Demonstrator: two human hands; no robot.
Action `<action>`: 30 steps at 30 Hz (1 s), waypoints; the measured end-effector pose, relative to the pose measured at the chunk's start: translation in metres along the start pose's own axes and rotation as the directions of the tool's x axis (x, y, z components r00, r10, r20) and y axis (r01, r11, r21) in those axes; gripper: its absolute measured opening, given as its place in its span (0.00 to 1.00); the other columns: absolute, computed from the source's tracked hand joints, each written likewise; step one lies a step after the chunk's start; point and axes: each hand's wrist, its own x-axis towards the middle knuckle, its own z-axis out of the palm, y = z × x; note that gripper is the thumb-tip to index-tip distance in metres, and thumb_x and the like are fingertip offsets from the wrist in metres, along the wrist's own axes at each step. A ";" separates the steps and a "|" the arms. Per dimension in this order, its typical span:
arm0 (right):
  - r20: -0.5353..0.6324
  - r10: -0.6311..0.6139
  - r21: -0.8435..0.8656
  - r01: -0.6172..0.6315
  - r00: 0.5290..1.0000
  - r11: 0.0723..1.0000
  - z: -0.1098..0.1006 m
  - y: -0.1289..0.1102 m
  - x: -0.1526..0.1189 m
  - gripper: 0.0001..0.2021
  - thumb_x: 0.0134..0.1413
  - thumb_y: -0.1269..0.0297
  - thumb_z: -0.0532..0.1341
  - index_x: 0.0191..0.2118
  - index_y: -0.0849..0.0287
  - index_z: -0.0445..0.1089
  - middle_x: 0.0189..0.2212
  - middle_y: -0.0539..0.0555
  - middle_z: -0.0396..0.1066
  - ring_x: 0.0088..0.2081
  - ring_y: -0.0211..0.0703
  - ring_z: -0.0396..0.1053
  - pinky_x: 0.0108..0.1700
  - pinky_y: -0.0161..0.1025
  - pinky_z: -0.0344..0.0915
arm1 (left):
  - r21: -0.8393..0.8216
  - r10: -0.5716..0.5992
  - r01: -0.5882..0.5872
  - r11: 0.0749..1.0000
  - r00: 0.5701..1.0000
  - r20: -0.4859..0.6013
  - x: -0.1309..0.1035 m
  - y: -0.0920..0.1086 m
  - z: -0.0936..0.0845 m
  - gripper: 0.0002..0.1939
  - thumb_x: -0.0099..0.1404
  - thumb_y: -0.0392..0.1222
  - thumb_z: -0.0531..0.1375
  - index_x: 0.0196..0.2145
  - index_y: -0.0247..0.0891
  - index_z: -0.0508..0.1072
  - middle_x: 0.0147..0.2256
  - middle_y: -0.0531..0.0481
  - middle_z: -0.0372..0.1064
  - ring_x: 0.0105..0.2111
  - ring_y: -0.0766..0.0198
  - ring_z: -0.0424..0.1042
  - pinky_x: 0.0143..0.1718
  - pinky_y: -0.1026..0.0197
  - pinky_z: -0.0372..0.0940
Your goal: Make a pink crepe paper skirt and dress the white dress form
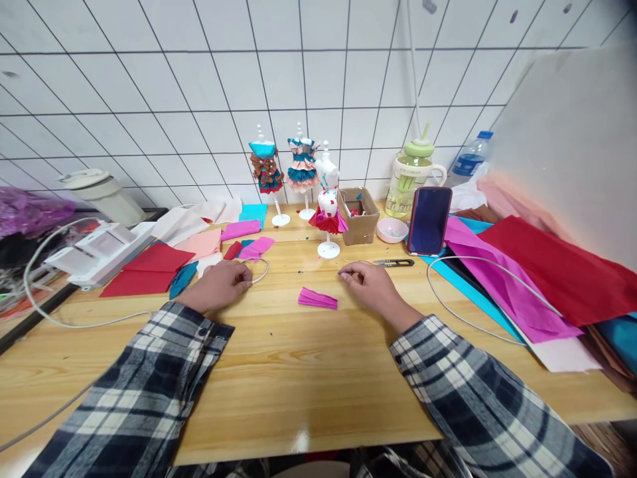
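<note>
My left hand rests on the wooden table with its fingers curled. A loop of thin white cable comes out at its fingertips; part of the cable is hidden by the hand. My right hand lies on the table with bent fingers close together and nothing visible in them. Between the hands is a small pleated strip of magenta fabric, touched by neither. Small scissors lie just beyond my right hand. Behind them stands a miniature dress form with a red and magenta skirt.
Two more dressed forms stand near the wall. A cardboard box, pink dish, phone and jug are at the back. Fabric pieces lie left and right; a power strip is at left.
</note>
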 end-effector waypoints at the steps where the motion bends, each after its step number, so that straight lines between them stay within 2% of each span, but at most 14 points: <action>1: -0.011 -0.002 -0.004 0.002 1.000 1.000 0.000 -0.001 0.000 0.08 0.57 0.65 0.59 0.38 0.57 0.75 0.35 0.52 0.76 0.36 0.40 0.69 0.38 0.37 0.61 | 0.029 0.006 -0.007 1.000 1.000 0.029 -0.001 0.006 0.002 0.12 0.57 0.52 0.57 0.27 0.40 0.68 0.29 0.50 0.71 0.33 0.55 0.69 0.35 0.58 0.59; 3: -0.038 -0.025 -0.015 0.024 0.999 1.000 -0.001 -0.003 -0.001 0.08 0.58 0.65 0.59 0.39 0.57 0.75 0.35 0.52 0.76 0.36 0.41 0.69 0.39 0.37 0.62 | -0.023 0.004 -0.004 1.000 1.000 0.013 -0.003 0.020 0.008 0.12 0.64 0.51 0.51 0.32 0.40 0.65 0.32 0.49 0.72 0.33 0.56 0.70 0.35 0.58 0.60; 5: -0.067 -0.074 -0.023 0.073 0.995 0.997 -0.001 -0.007 -0.003 0.08 0.58 0.65 0.58 0.41 0.56 0.74 0.35 0.53 0.75 0.36 0.41 0.69 0.40 0.38 0.62 | -0.179 0.026 -0.036 0.983 0.998 -0.059 -0.007 0.035 0.015 0.10 0.69 0.49 0.47 0.37 0.41 0.61 0.34 0.50 0.74 0.35 0.58 0.71 0.38 0.58 0.61; 8: -0.089 -0.158 -0.019 0.157 0.983 0.987 0.000 -0.015 -0.006 0.10 0.58 0.67 0.58 0.45 0.57 0.72 0.36 0.52 0.75 0.36 0.42 0.69 0.42 0.38 0.63 | -0.304 0.071 -0.122 0.945 0.983 -0.171 -0.012 0.056 0.026 0.10 0.71 0.48 0.46 0.39 0.40 0.59 0.35 0.50 0.76 0.36 0.60 0.72 0.42 0.57 0.62; 11: -0.100 -0.208 -0.001 0.209 0.973 0.978 0.000 -0.026 -0.011 0.12 0.57 0.68 0.58 0.47 0.58 0.70 0.38 0.53 0.75 0.35 0.41 0.68 0.41 0.39 0.63 | -0.389 0.118 -0.209 0.897 0.962 -0.245 -0.019 0.072 0.034 0.10 0.72 0.47 0.47 0.45 0.39 0.60 0.40 0.47 0.77 0.42 0.60 0.73 0.48 0.56 0.62; 14: -0.126 -0.220 0.072 0.230 0.967 0.970 0.003 -0.039 -0.018 0.09 0.57 0.66 0.59 0.44 0.58 0.69 0.38 0.54 0.74 0.34 0.41 0.68 0.40 0.39 0.64 | -0.350 0.183 -0.279 0.894 0.942 -0.282 -0.029 0.089 0.040 0.12 0.71 0.45 0.49 0.49 0.39 0.62 0.41 0.46 0.77 0.46 0.58 0.72 0.50 0.54 0.61; 20: -0.187 -0.240 0.182 0.274 0.953 0.944 0.018 -0.056 -0.028 0.12 0.55 0.61 0.62 0.45 0.56 0.68 0.38 0.55 0.72 0.39 0.45 0.68 0.40 0.40 0.66 | -0.212 0.318 -0.390 0.896 0.898 -0.305 -0.045 0.119 0.054 0.10 0.69 0.41 0.52 0.46 0.41 0.68 0.42 0.47 0.75 0.42 0.59 0.73 0.45 0.56 0.65; 23: -0.195 -0.206 0.202 0.245 0.959 0.948 0.022 -0.057 -0.028 0.09 0.55 0.63 0.63 0.42 0.55 0.70 0.37 0.54 0.73 0.38 0.45 0.68 0.39 0.41 0.65 | -0.215 0.324 -0.398 0.892 0.894 -0.310 -0.048 0.123 0.057 0.08 0.68 0.41 0.53 0.44 0.41 0.69 0.40 0.48 0.75 0.40 0.60 0.73 0.43 0.57 0.66; 27: -0.207 -0.159 0.234 0.207 0.965 0.950 0.020 -0.056 -0.028 0.08 0.55 0.66 0.62 0.42 0.55 0.71 0.36 0.53 0.74 0.33 0.42 0.67 0.36 0.39 0.65 | -0.230 0.367 -0.430 0.873 0.890 -0.269 -0.050 0.121 0.055 0.12 0.69 0.41 0.54 0.50 0.42 0.67 0.44 0.46 0.74 0.42 0.60 0.73 0.44 0.57 0.66; 30: -0.207 -0.157 0.267 0.210 0.966 0.941 0.019 -0.056 -0.028 0.10 0.55 0.65 0.62 0.45 0.55 0.69 0.38 0.53 0.75 0.35 0.43 0.68 0.37 0.40 0.66 | -0.223 0.376 -0.428 0.876 0.895 -0.240 -0.050 0.120 0.055 0.14 0.69 0.39 0.52 0.52 0.43 0.66 0.46 0.47 0.74 0.44 0.59 0.74 0.45 0.57 0.66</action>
